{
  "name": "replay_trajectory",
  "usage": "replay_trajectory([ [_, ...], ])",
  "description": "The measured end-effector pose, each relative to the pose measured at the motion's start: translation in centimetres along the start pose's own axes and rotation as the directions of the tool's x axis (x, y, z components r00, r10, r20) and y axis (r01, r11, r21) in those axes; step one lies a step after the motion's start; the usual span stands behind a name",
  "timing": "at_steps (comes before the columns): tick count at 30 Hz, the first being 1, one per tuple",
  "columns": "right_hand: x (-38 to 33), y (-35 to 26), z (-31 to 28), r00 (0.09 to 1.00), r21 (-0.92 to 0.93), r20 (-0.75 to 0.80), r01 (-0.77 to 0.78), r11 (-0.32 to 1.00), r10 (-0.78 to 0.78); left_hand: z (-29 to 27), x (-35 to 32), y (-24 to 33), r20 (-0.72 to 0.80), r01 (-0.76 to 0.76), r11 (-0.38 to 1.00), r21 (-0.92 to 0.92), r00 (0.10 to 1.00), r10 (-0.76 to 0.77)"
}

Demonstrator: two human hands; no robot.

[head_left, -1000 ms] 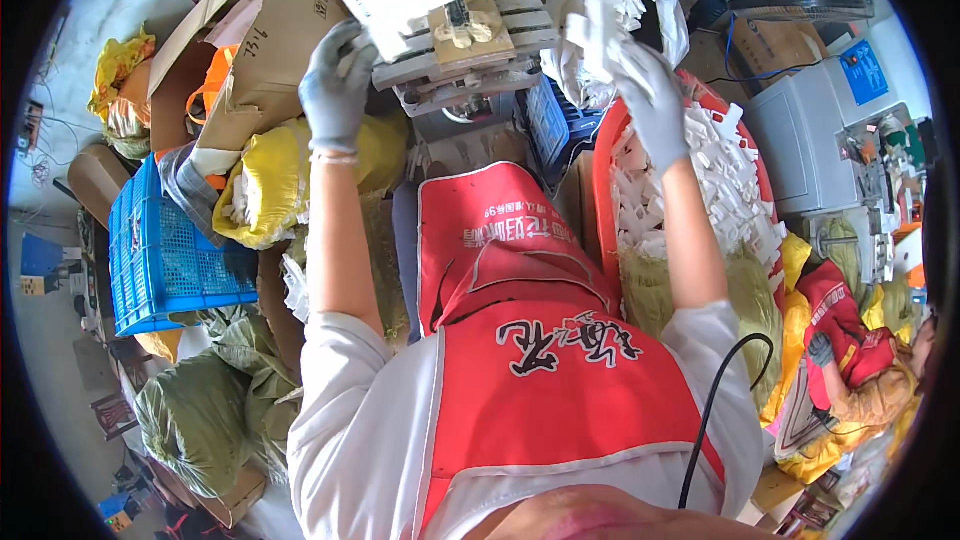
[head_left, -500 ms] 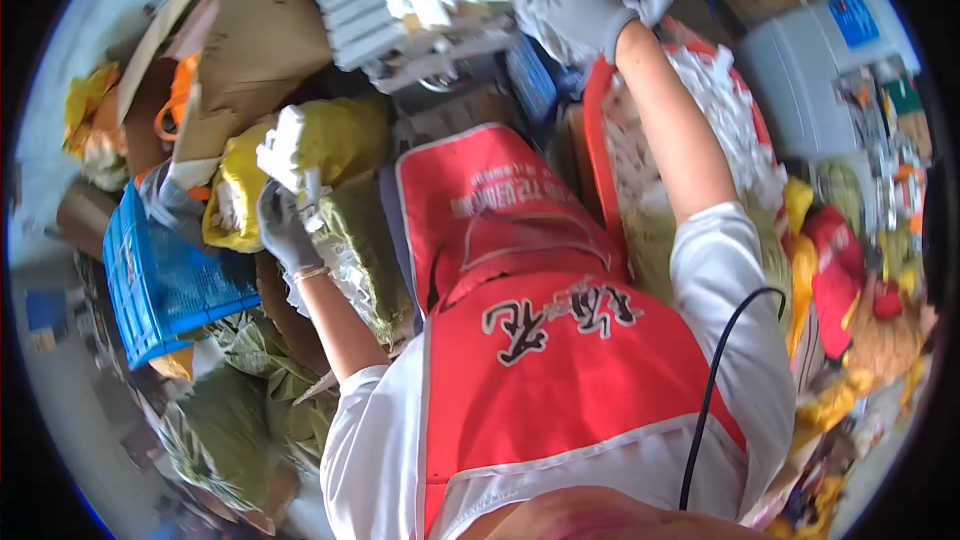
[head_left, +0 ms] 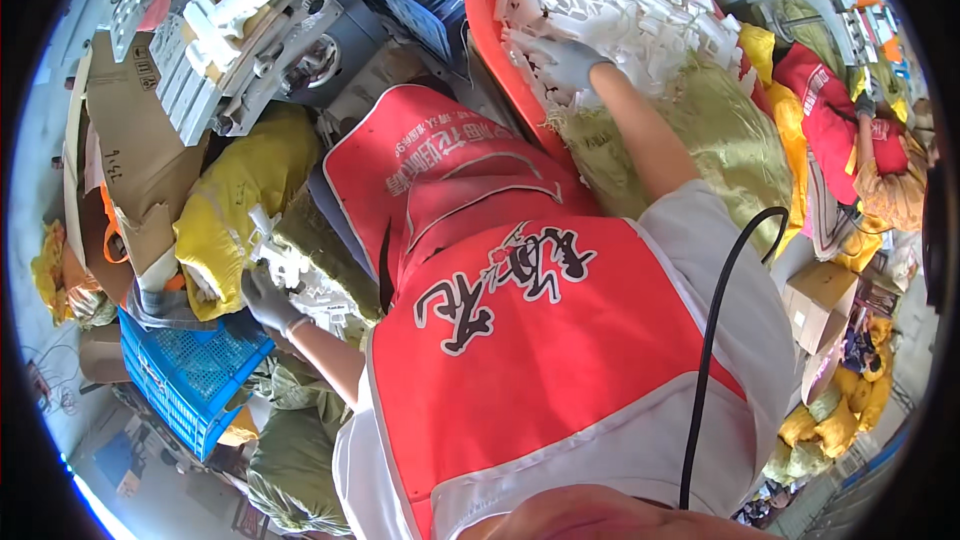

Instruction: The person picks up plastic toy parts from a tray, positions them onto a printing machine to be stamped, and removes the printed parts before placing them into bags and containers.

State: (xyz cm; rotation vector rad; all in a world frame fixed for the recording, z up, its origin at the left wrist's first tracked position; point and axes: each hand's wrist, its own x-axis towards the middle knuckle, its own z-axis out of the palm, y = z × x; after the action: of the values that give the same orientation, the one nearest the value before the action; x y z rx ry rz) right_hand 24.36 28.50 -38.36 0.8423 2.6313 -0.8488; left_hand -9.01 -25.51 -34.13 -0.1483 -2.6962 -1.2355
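Left of the red apron [head_left: 520, 340], the gloved left hand [head_left: 265, 298] has its grip closed on white plastic parts [head_left: 285, 262] over a clear bag [head_left: 330, 290]; right of the apron, the gloved right hand [head_left: 560, 60] digs into the white parts [head_left: 620, 0] heaped in the red basket [head_left: 485, 30], its grip hidden; I judge loosely held pieces may spill beside the bag.

Bright, even daylight fills the scene, with strong saturated colours and only soft shadows beneath the red apron [head_left: 540, 340]. The white plastic pieces [head_left: 620, 0] in the red basin glare, nearly washed out. Fisheye bending warps the edges into a black rim; motion blur softens detail slightly.
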Motion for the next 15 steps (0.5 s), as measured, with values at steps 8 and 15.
replay_trajectory([
  [8, 5.4, 2.6, 4.6, 0.983, -0.077, -0.168, 0.068, 0.995, -0.080, 5.5, -1.4, 7.1, 0.312, -0.131, 0.989, -0.067, 0.939, 0.146],
  [15, -1.2, 4.0, -5.4, 0.962, 0.761, -0.266, 0.172, 0.625, 0.060, 3.7, -1.4, 2.7, 0.309, -0.036, 0.997, -0.072, 0.949, 0.056],
])
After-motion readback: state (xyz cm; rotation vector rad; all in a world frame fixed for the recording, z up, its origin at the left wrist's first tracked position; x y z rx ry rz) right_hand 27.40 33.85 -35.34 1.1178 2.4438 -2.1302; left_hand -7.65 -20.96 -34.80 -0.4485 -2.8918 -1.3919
